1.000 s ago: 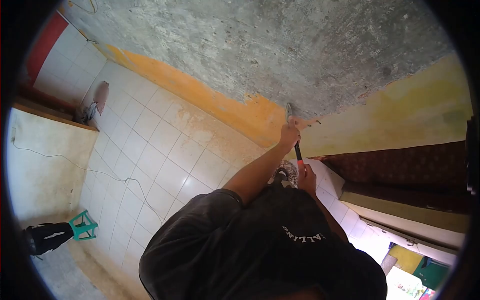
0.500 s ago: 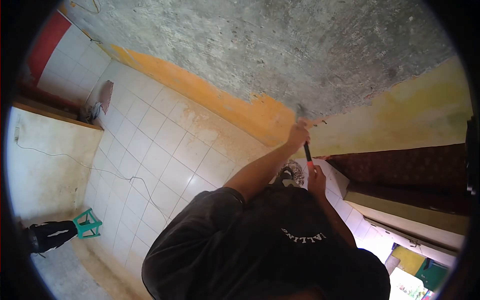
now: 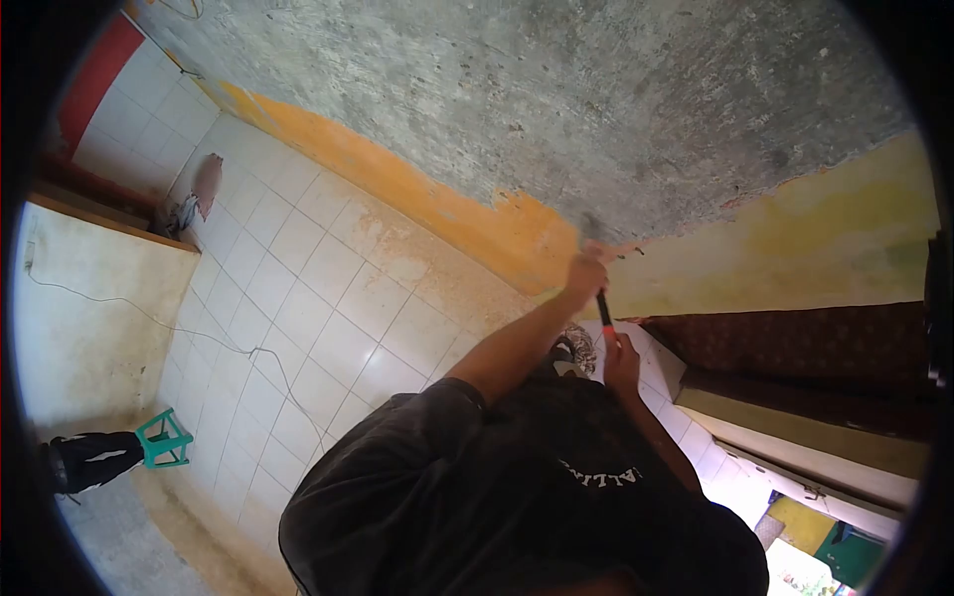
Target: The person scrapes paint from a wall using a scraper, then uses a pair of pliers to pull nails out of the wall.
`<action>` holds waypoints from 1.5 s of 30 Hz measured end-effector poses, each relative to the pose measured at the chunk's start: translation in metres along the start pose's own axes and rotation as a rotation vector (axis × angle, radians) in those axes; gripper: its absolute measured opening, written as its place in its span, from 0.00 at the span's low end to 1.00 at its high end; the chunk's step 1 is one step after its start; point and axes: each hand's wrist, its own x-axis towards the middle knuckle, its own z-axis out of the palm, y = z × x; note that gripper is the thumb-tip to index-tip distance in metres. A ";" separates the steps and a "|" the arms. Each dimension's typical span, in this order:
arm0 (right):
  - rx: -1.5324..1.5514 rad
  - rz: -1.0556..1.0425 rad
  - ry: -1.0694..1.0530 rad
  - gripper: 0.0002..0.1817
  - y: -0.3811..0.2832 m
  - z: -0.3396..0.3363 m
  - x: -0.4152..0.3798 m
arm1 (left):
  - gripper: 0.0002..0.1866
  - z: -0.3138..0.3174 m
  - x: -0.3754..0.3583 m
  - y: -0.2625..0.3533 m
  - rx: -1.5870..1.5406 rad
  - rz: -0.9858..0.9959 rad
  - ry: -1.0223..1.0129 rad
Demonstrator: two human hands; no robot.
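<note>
A long scraper with a black and red handle slants up to the wall. My left hand is wrapped round its upper part, close to the wall. Lower down, my right hand grips the red end of the handle. The scraper's head is blurred and partly hidden by my left hand. It lies at the ragged edge where bare grey plaster meets the orange paint and the yellow-green paint.
White floor tiles extend to the left, with a thin cable across them. A green stool stands by the left wall, beside a black bag. Dark reddish-brown cloth and a pale ledge lie to the right.
Both hands and the scraper have shifted slightly left and the left hand a little down in view. The whole view has also shifted slightly. Both grips stay the same.
</note>
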 end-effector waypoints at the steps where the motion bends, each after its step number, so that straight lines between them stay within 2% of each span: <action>1: -0.005 0.003 0.003 0.18 -0.013 0.005 0.009 | 0.14 -0.016 0.014 -0.022 0.288 0.314 -0.038; 2: 0.007 -0.048 0.000 0.18 -0.035 0.015 0.018 | 0.15 -0.014 -0.005 0.069 0.041 -0.086 0.122; 3: 0.025 -0.097 -0.007 0.18 -0.046 0.023 0.020 | 0.15 -0.019 -0.003 0.077 0.046 -0.094 0.125; 5: 0.060 -0.080 -0.014 0.19 -0.038 0.032 0.016 | 0.18 -0.029 0.001 0.084 -0.229 -0.318 0.220; 7: 0.095 -0.071 -0.012 0.19 -0.035 0.025 0.015 | 0.21 -0.018 -0.003 0.071 -0.208 -0.253 0.176; 9: 0.113 0.064 -0.099 0.19 -0.032 0.001 0.002 | 0.20 0.004 -0.015 0.060 -0.107 -0.208 0.125; 10: 0.089 0.075 -0.080 0.20 -0.033 -0.004 -0.003 | 0.19 0.011 -0.018 0.059 -0.204 -0.285 0.114; 11: 0.083 0.062 -0.084 0.20 -0.030 0.002 0.002 | 0.19 0.005 -0.014 0.059 -0.212 -0.275 0.121; 13: 0.086 -0.127 0.010 0.20 -0.032 0.023 0.015 | 0.15 -0.018 -0.002 0.065 -0.258 -0.219 0.082; 14: 0.086 -0.086 0.007 0.20 -0.038 0.034 0.020 | 0.10 -0.024 0.001 0.078 -0.052 -0.183 0.177; 15: 0.089 -0.090 0.005 0.20 -0.039 0.039 0.022 | 0.10 -0.026 0.003 0.084 -0.049 -0.180 0.180; 17: 0.094 -0.049 -0.025 0.19 -0.038 0.047 0.019 | 0.09 -0.032 0.000 0.091 -0.232 -0.291 0.254; 18: 0.125 -0.059 -0.063 0.18 -0.055 0.027 0.011 | 0.12 -0.027 -0.001 0.084 -0.090 -0.232 0.195; 21: 0.136 0.035 -0.082 0.18 -0.019 0.017 -0.002 | 0.18 0.006 -0.021 0.069 -0.129 -0.270 0.122; 22: 0.083 0.016 -0.072 0.18 -0.018 0.016 -0.001 | 0.22 0.007 -0.020 0.068 -0.134 -0.298 0.122; 23: 0.085 0.012 -0.065 0.18 -0.020 0.022 0.007 | 0.22 -0.003 -0.012 0.069 -0.133 -0.292 0.116; 25: 0.000 -0.124 -0.012 0.19 -0.038 0.040 0.024 | 0.22 -0.036 0.001 0.070 0.209 0.033 0.124; 26: 0.029 -0.063 -0.030 0.20 -0.050 0.049 0.030 | 0.22 -0.042 0.006 0.073 0.204 0.031 0.118; 28: 0.074 -0.050 -0.042 0.20 -0.040 0.051 0.028 | 0.14 -0.053 0.015 0.078 -0.194 -0.280 0.270; 29: 0.129 -0.036 -0.056 0.20 -0.038 0.054 0.027 | 0.14 -0.050 0.016 0.074 -0.195 -0.273 0.273; 31: 0.146 -0.026 -0.067 0.20 -0.039 0.033 0.012 | 0.11 -0.038 0.005 0.056 -0.381 -0.234 0.062; 32: 0.175 0.001 -0.082 0.20 -0.029 0.027 0.007 | 0.10 -0.024 -0.002 0.055 -0.121 -0.230 0.065; 33: 0.202 0.024 -0.098 0.20 -0.026 0.023 0.004 | 0.10 -0.026 -0.002 0.057 -0.120 -0.230 0.068; 35: 0.164 -0.004 -0.086 0.19 -0.028 0.032 0.014 | 0.09 -0.025 0.000 0.057 0.127 -0.102 0.088; 37: 0.005 -0.103 0.017 0.19 -0.046 0.052 0.028 | 0.09 -0.037 0.008 0.068 0.013 -0.170 0.140; 39: 0.050 -0.085 -0.050 0.19 -0.049 0.056 0.023 | 0.12 -0.055 0.013 0.084 -0.204 -0.298 0.266; 40: 0.072 -0.061 -0.045 0.20 -0.045 0.056 0.022 | 0.19 -0.050 0.009 0.089 -0.135 -0.285 0.228; 41: 0.095 -0.036 -0.038 0.20 -0.042 0.056 0.020 | 0.19 -0.045 0.004 0.089 -0.131 -0.283 0.232; 43: 0.131 -0.019 -0.050 0.20 -0.034 0.039 0.001 | 0.19 -0.026 -0.009 0.072 -0.277 -0.195 -0.009; 44: 0.161 -0.018 -0.053 0.20 -0.034 0.032 0.001 | 0.25 -0.013 -0.007 0.066 -0.070 -0.260 0.147; 45: 0.159 -0.027 -0.049 0.20 -0.037 0.034 0.008 | 0.25 -0.022 0.001 0.060 -0.074 -0.251 0.146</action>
